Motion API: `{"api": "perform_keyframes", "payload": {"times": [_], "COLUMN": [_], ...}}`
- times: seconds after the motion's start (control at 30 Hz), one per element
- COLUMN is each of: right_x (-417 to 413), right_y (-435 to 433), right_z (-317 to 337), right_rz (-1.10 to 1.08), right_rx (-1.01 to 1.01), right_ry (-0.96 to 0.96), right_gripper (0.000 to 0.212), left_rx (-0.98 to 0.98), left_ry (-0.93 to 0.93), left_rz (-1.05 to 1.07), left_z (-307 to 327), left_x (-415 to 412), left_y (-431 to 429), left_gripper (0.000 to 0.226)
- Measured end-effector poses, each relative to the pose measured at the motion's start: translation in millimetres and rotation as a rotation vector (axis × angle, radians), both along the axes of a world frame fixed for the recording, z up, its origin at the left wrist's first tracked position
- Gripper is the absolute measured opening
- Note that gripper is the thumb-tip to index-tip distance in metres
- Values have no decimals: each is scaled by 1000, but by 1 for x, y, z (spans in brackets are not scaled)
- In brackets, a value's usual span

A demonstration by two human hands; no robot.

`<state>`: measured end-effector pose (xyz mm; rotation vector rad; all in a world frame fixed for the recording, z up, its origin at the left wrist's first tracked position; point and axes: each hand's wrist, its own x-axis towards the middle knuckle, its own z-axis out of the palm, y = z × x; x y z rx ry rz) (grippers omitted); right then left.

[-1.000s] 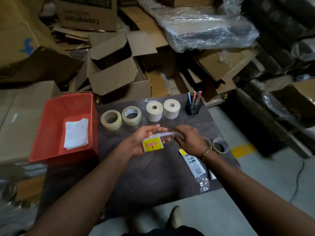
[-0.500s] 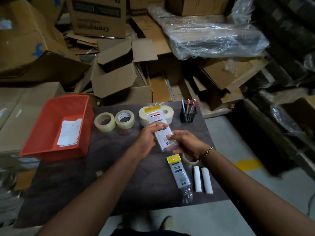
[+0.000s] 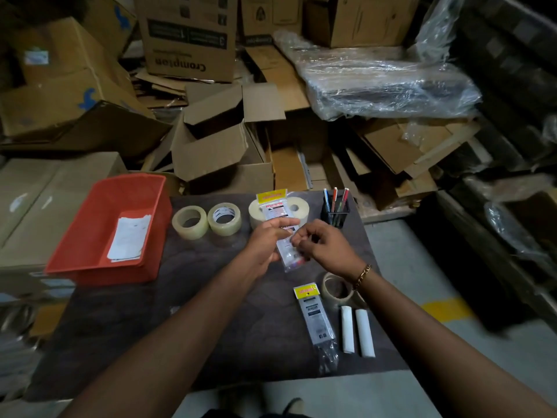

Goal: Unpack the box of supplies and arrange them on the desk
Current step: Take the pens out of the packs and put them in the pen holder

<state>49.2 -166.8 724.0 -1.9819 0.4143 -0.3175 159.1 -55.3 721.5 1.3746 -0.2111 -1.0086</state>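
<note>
Plastic packet (image 3: 278, 224) pinched upright between left hand (image 3: 265, 242) and right hand (image 3: 324, 245).

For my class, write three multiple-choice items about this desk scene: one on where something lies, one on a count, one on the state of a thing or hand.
1. Where does the sheaf of white papers lie?
A. in the red bin
B. under the pen holder
C. on the floor

2. How many white tubes lie side by side near the desk's right front edge?
A. one
B. two
C. four

3. What is the state of the clear packet with the yellow header?
A. flat on the desk
B. held up in both hands
C. inside the bin

Answers:
1 A, the papers rest on the floor of the red bin.
2 B, two tubes lie parallel beside the second packet.
3 B, the left hand holds it in its grip and the right hand pinches its lower part, above the desk.
</note>
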Motion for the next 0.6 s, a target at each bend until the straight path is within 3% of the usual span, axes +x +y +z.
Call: {"api": "perform_keyframes", "payload": {"times": [0.17,0.27,0.4,0.6], "right_x": [-5,-7,7,38], "right_y": [20,27,41,58], "right_z": [10,0,-7,10], "right_rz": [107,25,-142,-242], "right_rx": [103,189,628,1113], "right_ry": [16,104,234,11], "right_gripper": [19,23,25,40], "left_rx": [21,-13,-43,-129], "left_ry": [-41,-91,-247,-478], "left_rz": [94,98,75,-59], "left_z": [10,23,40,65], "left_x": [25,38,43,43], "left_y": [7,9,5,-3], "left_gripper": [35,33,29,31]}}
